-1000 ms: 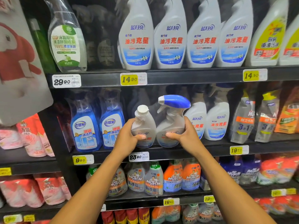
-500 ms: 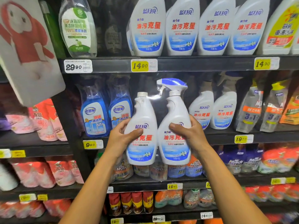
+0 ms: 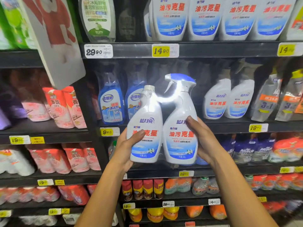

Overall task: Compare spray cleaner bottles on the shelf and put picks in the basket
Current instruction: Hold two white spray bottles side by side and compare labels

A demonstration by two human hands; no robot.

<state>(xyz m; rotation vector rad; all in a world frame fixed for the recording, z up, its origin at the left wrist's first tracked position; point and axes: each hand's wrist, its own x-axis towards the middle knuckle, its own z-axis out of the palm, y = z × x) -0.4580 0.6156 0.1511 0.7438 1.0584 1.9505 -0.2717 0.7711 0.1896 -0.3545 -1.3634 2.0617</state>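
I hold a clear-wrapped twin pack of white cleaner bottles in front of the shelves. My left hand [image 3: 127, 149] grips the refill bottle [image 3: 146, 128] with the flat white cap, thumb across its red label text. My right hand [image 3: 203, 141] grips the spray bottle [image 3: 180, 125] with the blue trigger head, thumb on its front. Both labels face me. No basket is in view.
Black store shelves [image 3: 213, 49] carry more white spray bottles [image 3: 229, 99] to the right, blue glass cleaner bottles [image 3: 111, 104] to the left, pink refill pouches [image 3: 65, 107] farther left, and cans [image 3: 142, 189] below. A white sign [image 3: 54, 38] hangs at the upper left.
Both hands have lifted the twin pack off the middle shelf and drawn it toward me. It has tipped upright, with the labels facing me.
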